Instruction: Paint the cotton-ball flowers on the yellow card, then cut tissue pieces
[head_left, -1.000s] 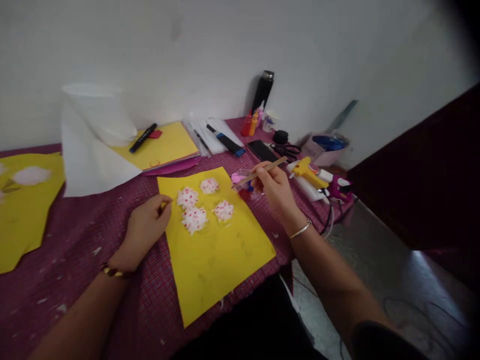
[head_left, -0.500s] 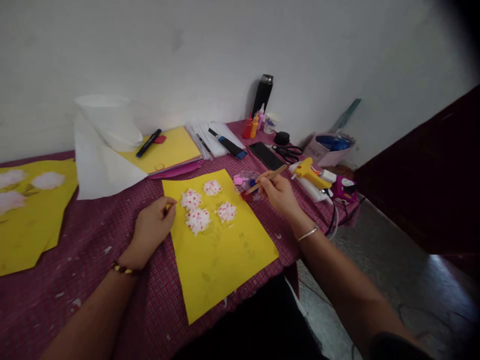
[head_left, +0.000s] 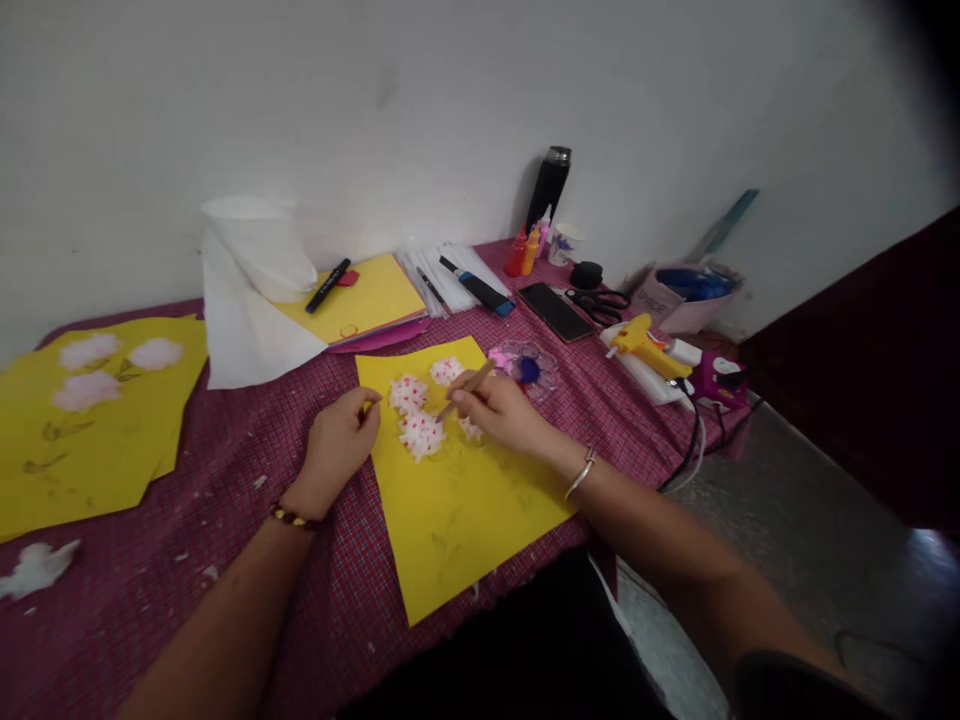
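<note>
A yellow sheet (head_left: 465, 500) lies on the maroon cloth before me, with white tufts dotted red (head_left: 420, 432) near its top. My right hand (head_left: 499, 412) is closed around a thin wooden brush (head_left: 466, 388), whose tip points down at the tufts. My left hand (head_left: 337, 445) rests curled on the sheet's left edge, pinching it. Just right of the sheet's top corner sits a clear paint palette (head_left: 529, 366) with pink and blue paint.
A second yellow sheet (head_left: 90, 420) with white tufts lies at the left. Behind are white paper (head_left: 244, 320), a yellow pad with a marker (head_left: 328, 285), a phone (head_left: 556, 311), scissors (head_left: 600, 300), paint bottles (head_left: 525, 252), a black flask (head_left: 549, 190) and a yellow glue gun (head_left: 643, 342). The table ends at the right.
My right hand has carried the brush left from the palette to over the white tufts. The view has shifted left, and my left hand stays on the sheet's edge.
</note>
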